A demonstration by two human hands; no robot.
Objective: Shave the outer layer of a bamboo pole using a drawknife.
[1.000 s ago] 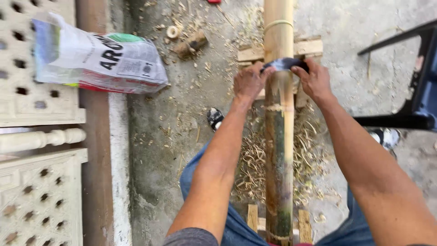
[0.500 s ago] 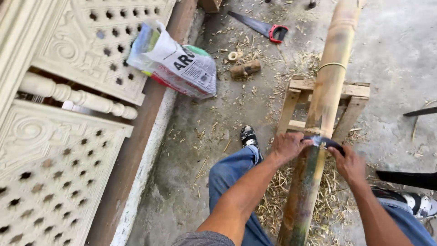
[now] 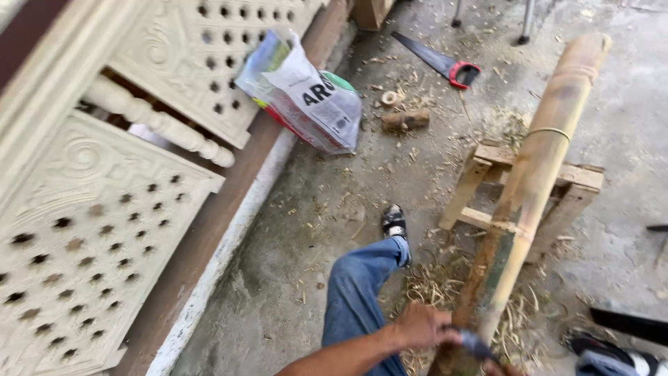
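Left hand [image 3: 424,326]: fist clenched around the drawknife [image 3: 476,345] handle.
Right hand [image 3: 502,369]: mostly hidden; grip unclear.
Technique: draw evenly along the bamboo pole [image 3: 536,174], toward 6 o'clock.

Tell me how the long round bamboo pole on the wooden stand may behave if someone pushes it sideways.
The long round bamboo pole looks stiff, so it would probably not bend. Being round, it might roll, though a cord seems to bind it to the small wooden stand. It likely is heavy at that length, and the left hand steadies its lower end.

An outdoor home woodworking spot: bare concrete floor [image 3: 313,209] littered with shavings beside a cream carved lattice railing [image 3: 90,230], red-handled handsaw [image 3: 440,63] lying nearby.
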